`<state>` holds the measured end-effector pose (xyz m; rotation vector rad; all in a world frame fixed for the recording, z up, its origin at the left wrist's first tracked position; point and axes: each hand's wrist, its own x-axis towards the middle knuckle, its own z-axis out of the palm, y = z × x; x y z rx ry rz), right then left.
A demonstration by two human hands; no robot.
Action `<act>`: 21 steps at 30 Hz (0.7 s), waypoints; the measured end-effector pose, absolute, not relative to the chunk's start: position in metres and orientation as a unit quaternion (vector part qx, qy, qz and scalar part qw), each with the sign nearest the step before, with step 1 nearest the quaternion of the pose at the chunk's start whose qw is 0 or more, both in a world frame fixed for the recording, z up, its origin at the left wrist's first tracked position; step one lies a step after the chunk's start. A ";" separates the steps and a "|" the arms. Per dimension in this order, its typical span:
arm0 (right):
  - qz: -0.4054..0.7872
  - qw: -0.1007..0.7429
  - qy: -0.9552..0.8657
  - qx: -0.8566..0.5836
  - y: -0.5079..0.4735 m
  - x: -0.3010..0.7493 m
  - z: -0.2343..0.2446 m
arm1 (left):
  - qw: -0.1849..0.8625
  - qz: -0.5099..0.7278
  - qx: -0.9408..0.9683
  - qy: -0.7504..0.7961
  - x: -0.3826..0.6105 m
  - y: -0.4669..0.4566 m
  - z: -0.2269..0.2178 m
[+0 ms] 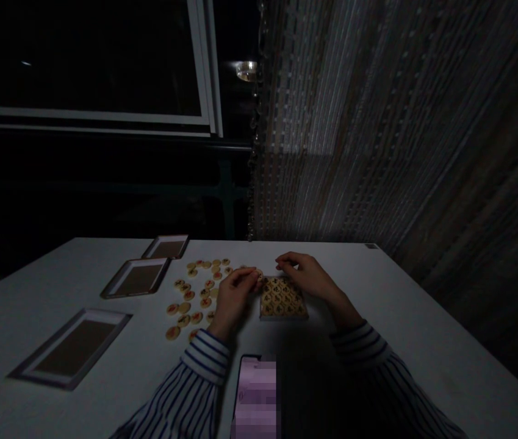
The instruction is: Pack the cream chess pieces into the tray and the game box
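My left hand [233,299] is closed, pinching a round Chinese chess piece [259,275] between thumb and fingertips at the box's back left corner. The small open box [283,317] lies flat, its inside covered by rows of discs with dark characters. Over the box's back right side, my right hand [307,274] is loosely curled, its fingertips slightly apart and no piece visible in them. Many loose chess pieces [196,317], marked in red or dark, are scattered left of the box; my left hand and sleeve hide some of them.
Three shallow trays or lids, a near one [69,347], a middle one [137,277] and a far one [167,247], lie along the left of the white table [400,366]. A phone [254,390] is at the front edge. Behind hangs a string curtain [332,122] beside a dark window.
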<state>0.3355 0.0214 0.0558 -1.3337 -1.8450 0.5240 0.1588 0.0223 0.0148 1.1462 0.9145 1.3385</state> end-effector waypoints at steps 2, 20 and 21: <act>0.200 0.377 -0.735 -0.527 0.022 0.335 0.055 | 0.567 0.550 0.476 0.387 0.159 0.020 0.008; 0.167 0.279 -0.798 -0.507 0.021 0.331 0.047 | 0.614 0.534 0.438 0.382 0.166 0.012 -0.004; 0.166 0.279 -0.800 -0.505 0.020 0.330 0.048 | 0.615 0.534 0.435 0.382 0.166 0.012 -0.005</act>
